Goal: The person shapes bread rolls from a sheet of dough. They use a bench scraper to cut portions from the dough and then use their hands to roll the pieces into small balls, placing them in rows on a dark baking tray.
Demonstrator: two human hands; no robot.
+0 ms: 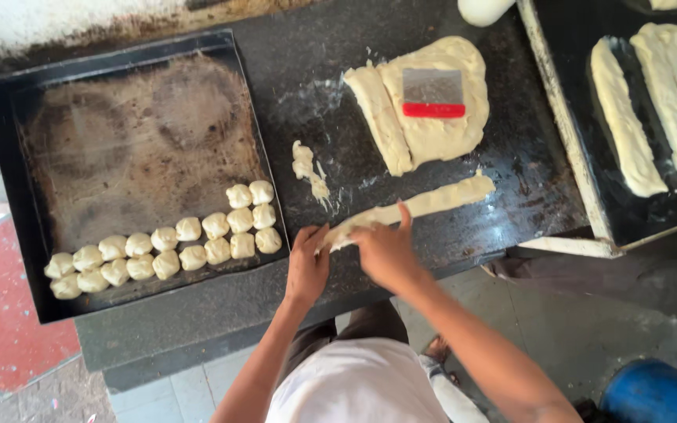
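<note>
On dark counter [464, 196]: both hands [354, 254] pinching soft dough rope [417, 205].

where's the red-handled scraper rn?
Head view, upper right of centre: the scraper lies flat on the big dough slab, beyond the dough rope.

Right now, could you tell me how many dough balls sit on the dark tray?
20 dough balls: two rows of nine along the tray's near edge, two more at the right.

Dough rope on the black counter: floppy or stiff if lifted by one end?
Probably floppy: the dough rope lies thin, uneven and slightly bent. Likely sticky, judging by smears on the counter. The left hand and right hand grip its near end.
</note>
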